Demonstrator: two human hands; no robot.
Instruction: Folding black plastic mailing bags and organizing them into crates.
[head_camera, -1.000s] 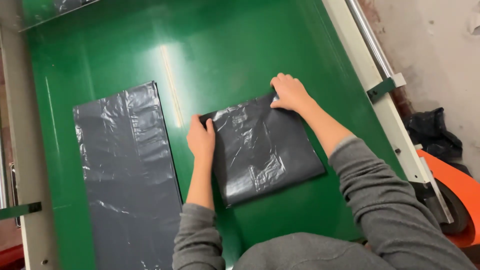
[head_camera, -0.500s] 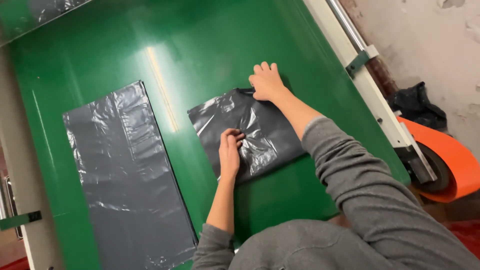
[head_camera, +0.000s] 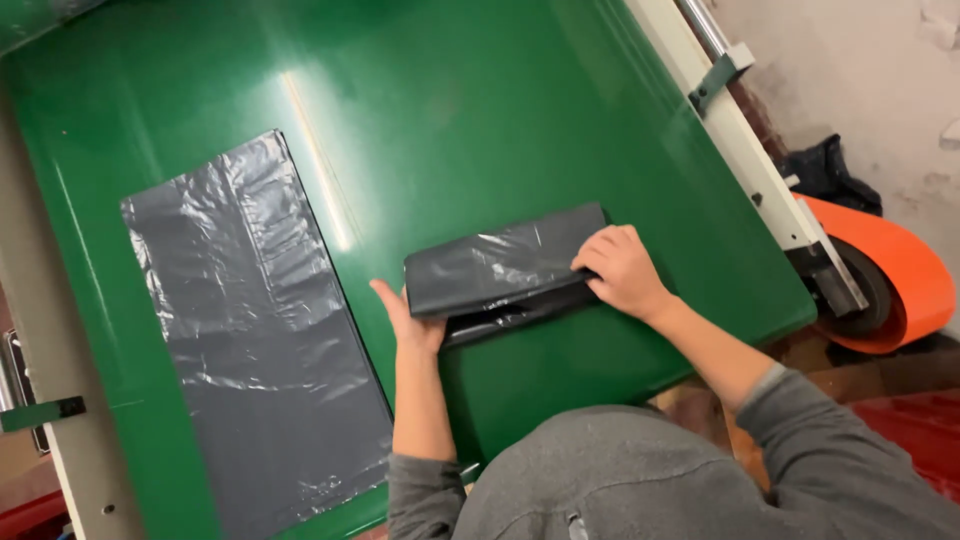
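A dark grey plastic bag (head_camera: 500, 268) lies folded into a narrow strip on the green table (head_camera: 480, 110). My left hand (head_camera: 408, 318) is at the strip's left end, fingers under the fold and thumb side against the edge. My right hand (head_camera: 622, 270) presses flat on the strip's right end. A second, unfolded grey plastic bag (head_camera: 255, 330) lies flat and long on the left part of the table, apart from both hands.
A white metal rail (head_camera: 745, 150) with a green bracket runs along the table's right edge. An orange roller guard (head_camera: 895, 275) sits beyond the right corner. A pale frame (head_camera: 55, 400) borders the left side. Black cloth lies by the wall at right.
The bag went from a wide square to a narrow folded strip. My left hand moved from the bag's middle to its left end; my right hand came from the far corner onto the right end.
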